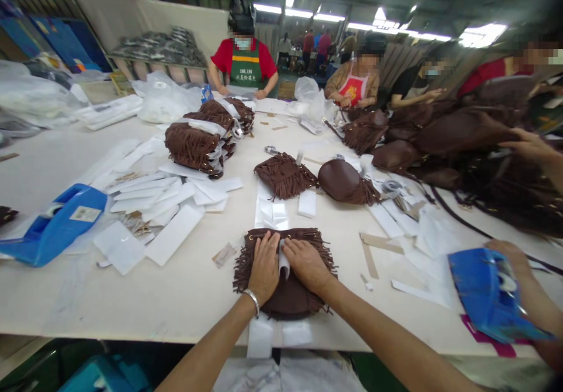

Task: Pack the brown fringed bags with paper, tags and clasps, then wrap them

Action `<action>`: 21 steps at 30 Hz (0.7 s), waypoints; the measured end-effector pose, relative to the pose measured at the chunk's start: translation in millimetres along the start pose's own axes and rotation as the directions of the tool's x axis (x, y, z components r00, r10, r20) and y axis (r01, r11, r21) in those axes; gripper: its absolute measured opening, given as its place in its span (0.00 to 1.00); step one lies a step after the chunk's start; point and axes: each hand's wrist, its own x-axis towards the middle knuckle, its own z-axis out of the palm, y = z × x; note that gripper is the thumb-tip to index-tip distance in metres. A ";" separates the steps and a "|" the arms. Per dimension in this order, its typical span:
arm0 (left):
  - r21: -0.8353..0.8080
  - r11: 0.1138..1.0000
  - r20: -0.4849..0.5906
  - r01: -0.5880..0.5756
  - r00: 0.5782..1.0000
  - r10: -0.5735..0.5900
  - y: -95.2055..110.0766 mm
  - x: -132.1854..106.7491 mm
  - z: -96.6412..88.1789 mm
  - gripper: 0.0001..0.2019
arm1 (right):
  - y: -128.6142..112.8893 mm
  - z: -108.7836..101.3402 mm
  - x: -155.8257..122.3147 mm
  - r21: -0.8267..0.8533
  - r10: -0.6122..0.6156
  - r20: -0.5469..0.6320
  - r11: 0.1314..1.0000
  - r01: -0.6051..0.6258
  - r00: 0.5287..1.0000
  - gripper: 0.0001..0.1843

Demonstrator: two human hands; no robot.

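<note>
A brown fringed bag (285, 295) lies flat near the table's front edge. My left hand (264, 266) rests on its left half, fingers pressed down on the leather, a silver bangle on the wrist. My right hand (305, 263) lies on the right half. Between the two hands a strip of white foam paper (284, 261) is pinched against the bag. Both hands press together around that strip.
A blue tape dispenser (53, 223) sits at the left, another one (488, 292) at the right under a co-worker's hand. White foam sheets (167, 198) are scattered about. A stack of wrapped brown bags (197, 143) and loose bags (285, 175) lie further back. Several people work across the table.
</note>
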 end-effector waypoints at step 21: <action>0.053 0.998 0.071 -0.022 0.997 0.018 6.3 4.3 -6.4 0.17 | 5.9 -10.7 -10.9 0.060 -0.126 0.050 0.991 0.123 0.991 0.13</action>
